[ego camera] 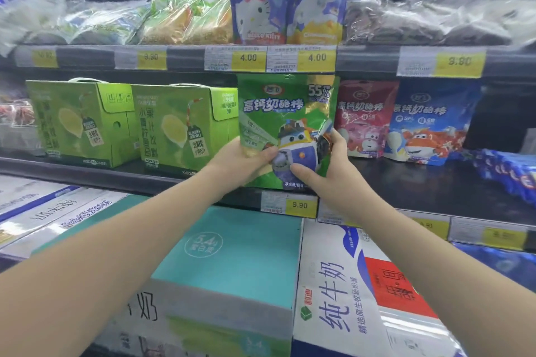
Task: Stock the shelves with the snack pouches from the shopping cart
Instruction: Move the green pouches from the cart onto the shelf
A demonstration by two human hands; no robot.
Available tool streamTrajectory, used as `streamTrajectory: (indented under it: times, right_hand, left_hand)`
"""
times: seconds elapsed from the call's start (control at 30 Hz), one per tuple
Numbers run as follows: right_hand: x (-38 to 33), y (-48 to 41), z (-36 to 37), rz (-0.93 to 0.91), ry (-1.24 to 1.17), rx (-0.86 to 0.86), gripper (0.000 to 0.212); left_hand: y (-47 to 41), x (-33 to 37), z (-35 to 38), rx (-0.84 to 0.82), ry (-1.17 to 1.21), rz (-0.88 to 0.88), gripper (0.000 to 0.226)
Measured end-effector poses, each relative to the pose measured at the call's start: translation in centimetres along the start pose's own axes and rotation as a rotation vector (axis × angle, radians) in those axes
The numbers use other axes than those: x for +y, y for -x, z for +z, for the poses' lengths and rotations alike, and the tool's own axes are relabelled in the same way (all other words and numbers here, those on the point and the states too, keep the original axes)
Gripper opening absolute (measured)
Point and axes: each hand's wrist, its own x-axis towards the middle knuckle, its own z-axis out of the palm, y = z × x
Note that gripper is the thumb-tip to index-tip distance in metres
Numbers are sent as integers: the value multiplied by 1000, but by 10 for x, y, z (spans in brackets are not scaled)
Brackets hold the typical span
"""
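Both bare forearms reached up from the lower edge of my view, over a flat teal cardboard box [232, 249] and a white milk carton with blue lettering [342, 293] on the bottom shelf. My left hand [240, 159] gripped the lower left corner of the glossy green snack pouch with a cartoon plane on it [278, 113], thumb laid across the front and fingers behind. My right hand [327, 171] pinched the lower right side, thumb on the front and fingertips curled round the edge. The pouch stood upright between the hands, above them, at the front of the dark middle shelf [406, 180]. It sat between a green handled drink carton [179, 130] on its left and a matching pink pouch [367, 119] on its right, with a blue one [429, 122] beyond that. Its bottom edge hung just above the yellow 9.90 price tag [290, 205]. I could not tell whether it touched the shelf.
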Motion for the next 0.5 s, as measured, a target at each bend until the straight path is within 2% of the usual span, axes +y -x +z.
streamTrajectory:
  times: [0.07,0.17,0.2,0.27,0.33,0.43,0.5]
  right_hand:
    - [7,-4,4,29,16,40,106]
    - [10,1,5,-23,73,148,124]
    - [9,6,4,-73,87,185,126]
    - [8,14,1,-160,198,204,125]
    - [6,15,1,-196,335,184,122]
    - [3,1,3,-92,375,145,120]
    - [2,-10,5,-35,380,117,119]
  left_hand:
    - [0,3,6,89,-49,46,38]
    - [18,0,11,245,-218,150,93]
    - [24,-2,12,260,-320,210,104]
    - [30,-5,12,261,-540,292,114]
    - [25,-5,12,245,-680,271,120]
    - [3,-6,16,180,-572,100,119]
    - [-10,-7,20,146,-522,51,116]
